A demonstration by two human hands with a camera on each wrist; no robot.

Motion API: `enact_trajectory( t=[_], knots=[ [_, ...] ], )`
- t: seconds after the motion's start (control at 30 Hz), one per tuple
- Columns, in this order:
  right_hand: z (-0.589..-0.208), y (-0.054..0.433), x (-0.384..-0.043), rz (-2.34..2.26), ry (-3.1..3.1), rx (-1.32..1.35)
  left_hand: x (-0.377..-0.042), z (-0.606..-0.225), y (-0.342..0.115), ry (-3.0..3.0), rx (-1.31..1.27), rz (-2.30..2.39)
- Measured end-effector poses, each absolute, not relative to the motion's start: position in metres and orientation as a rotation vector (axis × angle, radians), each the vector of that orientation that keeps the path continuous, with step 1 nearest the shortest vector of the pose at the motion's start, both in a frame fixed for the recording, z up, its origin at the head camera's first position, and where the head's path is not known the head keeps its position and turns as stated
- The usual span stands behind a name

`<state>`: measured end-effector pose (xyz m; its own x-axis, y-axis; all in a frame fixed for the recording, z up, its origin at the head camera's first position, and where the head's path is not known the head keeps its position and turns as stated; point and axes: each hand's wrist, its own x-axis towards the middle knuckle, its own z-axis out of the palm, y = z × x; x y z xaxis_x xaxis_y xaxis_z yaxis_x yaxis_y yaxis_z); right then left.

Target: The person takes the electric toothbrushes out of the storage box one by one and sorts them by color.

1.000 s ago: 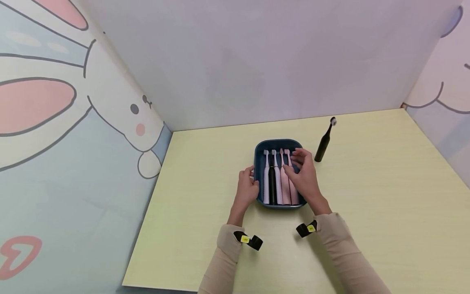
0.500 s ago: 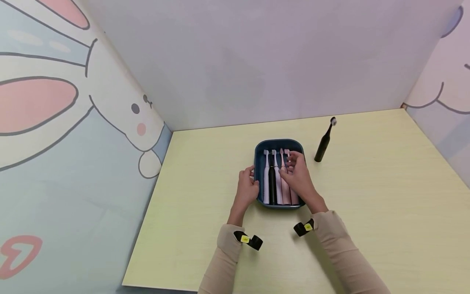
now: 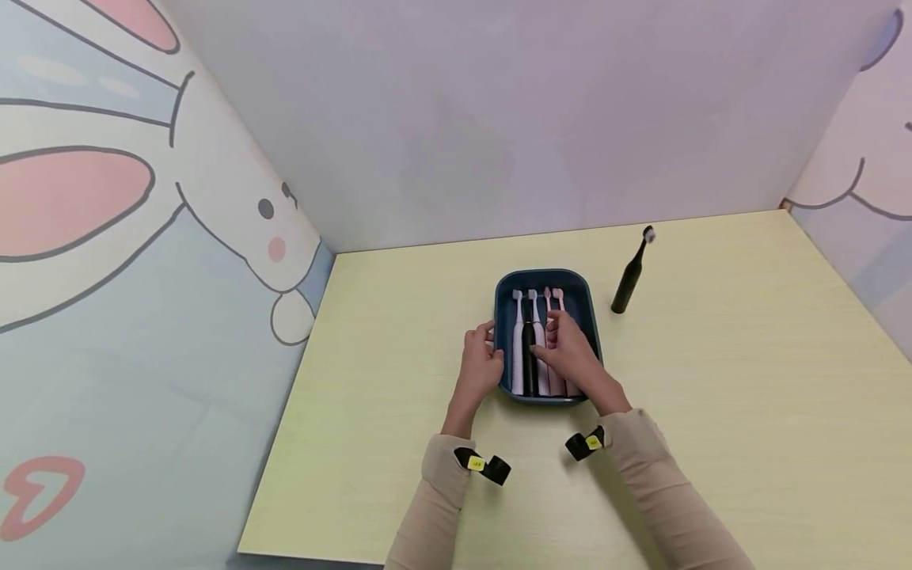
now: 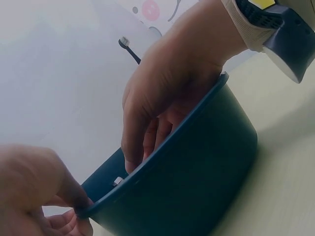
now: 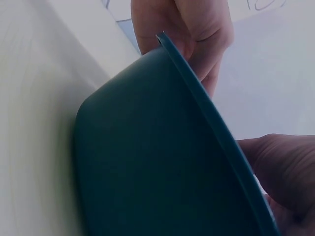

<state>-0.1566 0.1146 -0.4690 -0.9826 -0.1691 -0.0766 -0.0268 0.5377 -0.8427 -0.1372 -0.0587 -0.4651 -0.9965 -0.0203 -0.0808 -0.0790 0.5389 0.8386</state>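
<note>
My left hand [image 3: 480, 362] pinches the left rim of a dark blue bin [image 3: 595, 332], its thumb and fingers on either side of the wall in the left wrist view. In the bin, electric toothbrushes lie side by side: a white toothbrush [image 3: 518, 364] at the left, a black toothbrush [image 3: 529, 372] beside it, then another white one and pink toothbrushes [image 3: 559, 297]. Over these reaches my right hand [image 3: 570, 352], fingers bent down inside the bin, thumb by the black handle. The rim hides its fingertips in the wrist views; I cannot tell whether they grip a toothbrush.
One black electric toothbrush [image 3: 627, 283] stands upright on the pale yellow table [image 3: 727, 356], behind and to the right of the bin. A grey-white wall [image 3: 463, 119] closes off the back, and a painted rabbit wall [image 3: 214, 317] rises at the left.
My right hand has moved left and toward me across the bin, from the right-hand pink toothbrush to near the black one. The left hand and the bin stay put.
</note>
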Motion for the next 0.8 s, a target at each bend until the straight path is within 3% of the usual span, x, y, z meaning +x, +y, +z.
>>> enact_trajectory(
  t=[0.8],
  knots=[
    [-0.468, 0.103, -0.158, -1.395, 2.559, -0.115, -0.137, -0.464, -0.059, 2.696, -0.081, 1.487]
  ],
)
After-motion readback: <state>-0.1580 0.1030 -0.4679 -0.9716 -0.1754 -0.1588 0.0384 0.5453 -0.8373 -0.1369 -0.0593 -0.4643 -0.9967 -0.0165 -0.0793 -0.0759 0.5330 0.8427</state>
